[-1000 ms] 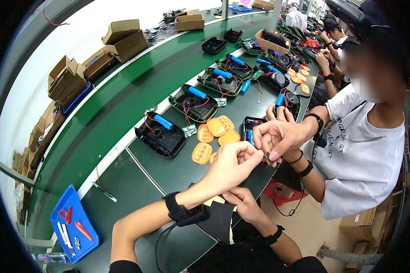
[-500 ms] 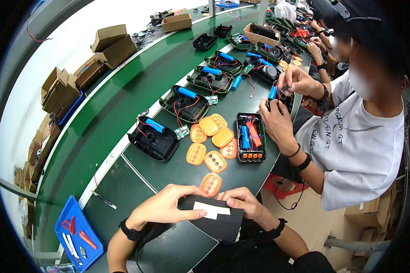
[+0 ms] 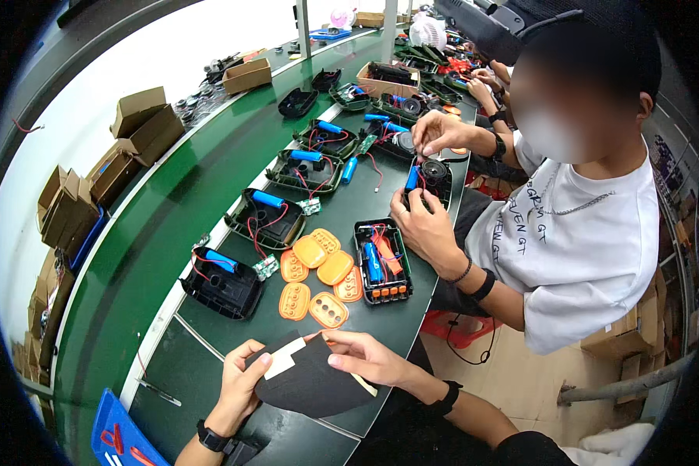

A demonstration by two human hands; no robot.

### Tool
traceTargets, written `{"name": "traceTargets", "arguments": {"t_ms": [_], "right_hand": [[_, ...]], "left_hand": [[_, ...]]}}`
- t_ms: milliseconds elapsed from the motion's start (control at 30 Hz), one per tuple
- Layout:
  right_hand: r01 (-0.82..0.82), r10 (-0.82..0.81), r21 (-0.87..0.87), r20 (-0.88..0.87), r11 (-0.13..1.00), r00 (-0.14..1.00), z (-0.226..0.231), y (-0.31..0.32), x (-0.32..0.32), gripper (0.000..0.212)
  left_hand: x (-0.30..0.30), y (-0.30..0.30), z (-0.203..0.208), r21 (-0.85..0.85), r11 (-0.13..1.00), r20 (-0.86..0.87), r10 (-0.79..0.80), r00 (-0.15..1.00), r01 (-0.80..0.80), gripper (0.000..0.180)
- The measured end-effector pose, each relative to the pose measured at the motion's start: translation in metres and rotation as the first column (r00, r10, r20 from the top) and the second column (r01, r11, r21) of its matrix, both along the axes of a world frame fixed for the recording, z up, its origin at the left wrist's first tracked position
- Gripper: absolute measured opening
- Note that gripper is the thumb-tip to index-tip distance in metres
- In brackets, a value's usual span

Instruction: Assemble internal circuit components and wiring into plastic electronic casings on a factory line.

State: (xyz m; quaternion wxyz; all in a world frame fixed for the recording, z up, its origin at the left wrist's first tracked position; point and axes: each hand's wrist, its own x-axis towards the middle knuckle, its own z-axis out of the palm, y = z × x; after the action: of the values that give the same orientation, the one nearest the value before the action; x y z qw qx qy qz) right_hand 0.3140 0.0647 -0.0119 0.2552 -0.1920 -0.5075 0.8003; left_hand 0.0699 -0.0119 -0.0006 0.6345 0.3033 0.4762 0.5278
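A dark foam sheet is held over the near end of the bench. One pale strip lies near its upper left, and another pale edge shows at its right side. My left hand pinches the left side of the sheet, thumb over the pale strip. Closed on the upper right part is my right hand, with its thumb on the front face. A sliver of an orange panel shows behind the right fingers. Just beyond lie several loose orange panels and an open black housing with a blue battery.
Another person's hands work on a speaker housing at the right. A housing with orange buttons stands between us. More open housings line the bench beside the green belt. A blue tray sits at lower left.
The view has swung right. The foam sheet has tilted, and a pale edge now shows on its right. My left hand has shifted down its left side; my right hand has come over its upper part.
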Motion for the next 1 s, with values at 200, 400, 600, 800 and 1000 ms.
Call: {"name": "traceTargets", "arguments": {"t_ms": [200, 400, 600, 800, 1000], "right_hand": [[0.041, -0.043, 0.073, 0.028, 0.997, 0.999, -0.009, -0.006, -0.006, 0.025], [0.093, -0.092, 0.107, -0.016, 0.99, 0.996, -0.01, -0.007, -0.009, 0.021], [0.115, -0.113, 0.083, -0.028, 0.99, 0.993, -0.017, -0.009, -0.01, 0.02], [0.13, -0.124, 0.104, -0.062, 0.986, 0.99, -0.018, -0.009, -0.012, 0.02], [0.159, -0.155, 0.133, -0.042, 0.978, 0.987, -0.02, -0.013, -0.012, 0.022]], "left_hand": [[-0.006, -0.001, -0.002, 0.048, 0.997, -0.064, 0.059, 0.996, -0.056, 0.013], [-0.012, -0.007, -0.006, 0.088, 0.996, -0.036, 0.03, 0.999, -0.027, 0.022], [-0.007, -0.006, -0.002, 0.09, 0.996, -0.103, 0.024, 0.994, -0.014, 0.029], [-0.01, -0.006, -0.003, 0.098, 0.995, -0.12, 0.026, 0.992, -0.014, 0.029], [-0.013, -0.007, -0.006, 0.107, 0.994, -0.121, 0.007, 0.993, 0.006, 0.028]]}}
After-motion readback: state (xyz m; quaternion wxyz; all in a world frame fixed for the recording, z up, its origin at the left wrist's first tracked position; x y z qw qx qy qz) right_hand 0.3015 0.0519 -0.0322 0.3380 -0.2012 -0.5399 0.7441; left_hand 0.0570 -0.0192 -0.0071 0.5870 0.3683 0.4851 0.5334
